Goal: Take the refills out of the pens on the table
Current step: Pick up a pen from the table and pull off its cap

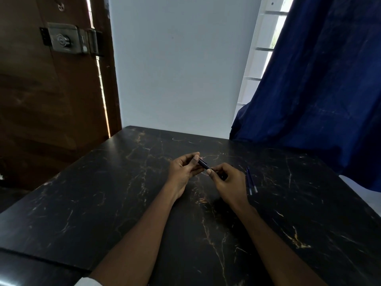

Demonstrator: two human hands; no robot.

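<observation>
A person's two hands hold a dark pen (203, 163) just above a black, gold-veined marble surface (123, 203). The left hand (183, 171) has its grip wrapped round the pen's far end, thumb on top. The right hand (228, 180) takes the near end in a narrow grip, pinching it between thumb and forefinger. The pen slants between the two grips, with only its short middle part showing. Two thin blue refills (250, 181) lie side by side on the surface just beside the right hand, apart from it. At the back left, a brown door (41, 100) carries a metal lock (66, 39) with a round emblem too blurred to read. A blue curtain (319, 79) hangs at the right, against a white wall (175, 69).
</observation>
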